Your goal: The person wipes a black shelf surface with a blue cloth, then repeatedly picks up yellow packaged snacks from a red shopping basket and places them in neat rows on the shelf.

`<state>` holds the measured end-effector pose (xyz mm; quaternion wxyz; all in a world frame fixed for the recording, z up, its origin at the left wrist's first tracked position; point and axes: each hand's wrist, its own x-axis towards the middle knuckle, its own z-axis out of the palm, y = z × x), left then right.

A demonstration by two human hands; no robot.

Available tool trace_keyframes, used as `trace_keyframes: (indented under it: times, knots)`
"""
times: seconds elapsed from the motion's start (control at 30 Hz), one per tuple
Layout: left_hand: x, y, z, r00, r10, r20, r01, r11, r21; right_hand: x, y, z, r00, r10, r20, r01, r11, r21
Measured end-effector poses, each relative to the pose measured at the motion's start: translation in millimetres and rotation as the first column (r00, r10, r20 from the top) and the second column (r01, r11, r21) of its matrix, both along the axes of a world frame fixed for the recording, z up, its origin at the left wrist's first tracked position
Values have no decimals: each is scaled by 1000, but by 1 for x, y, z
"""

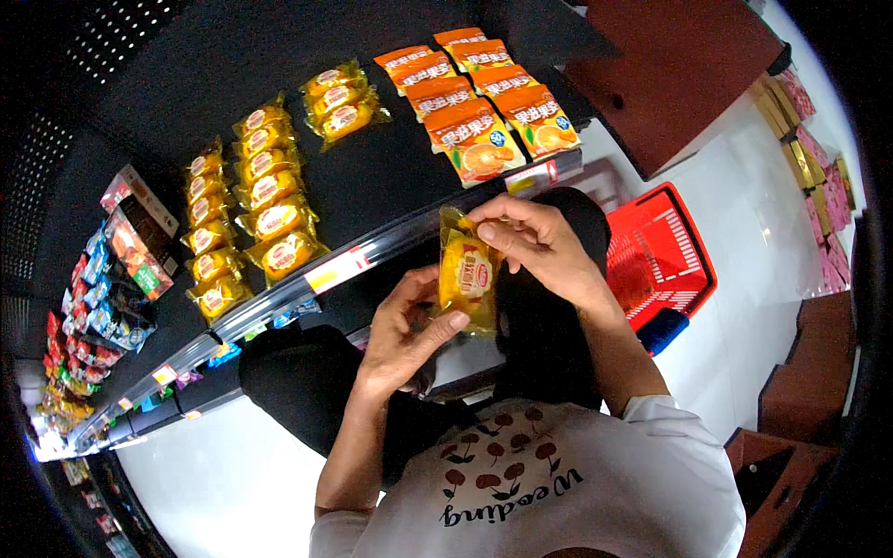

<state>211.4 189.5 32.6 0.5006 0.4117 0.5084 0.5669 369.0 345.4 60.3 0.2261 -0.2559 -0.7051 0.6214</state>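
Observation:
Between my two hands, in front of the shelf's edge, is a small yellow cake in a clear wrapper. My left hand grips its lower left side, thumb across the front. The fingers of my right hand pinch the wrapper's upper right corner. On the black shelf beyond, similar wrapped yellow cakes lie in two long rows. A shorter group of wrapped cakes sits farther back. To their right, orange-and-white pouches with orange fruit pictures stand in two columns.
A red plastic shopping basket rests on the white floor to my right. Brown cartons stand beyond it, with pink and gold packages farther right. Various snack bags crowd the shelf's left end. A price-tag rail runs along the shelf edge.

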Motion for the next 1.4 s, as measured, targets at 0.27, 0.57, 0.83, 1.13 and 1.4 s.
trace_keyframes:
  times: [0.27,0.57,0.83,1.13,1.4]
  knots:
    - [-8,11,24,996,81,-29,-82,996,-27,-25,11,6,973,229,-18,-227,970,84]
    - [-40,33,27,873,488,18,-488,869,81,-37,17,-9,993,119,27,-120,992,39]
    - [-86,56,34,774,571,-273,-553,820,149,-85,63,-4,999,-8,-48,9,1000,30]
    - [-131,91,25,630,648,-428,-572,760,309,-139,92,4,982,-155,106,126,963,237]
    - [-154,107,1,634,487,-601,-522,843,132,-171,111,-29,980,-164,114,101,900,425]
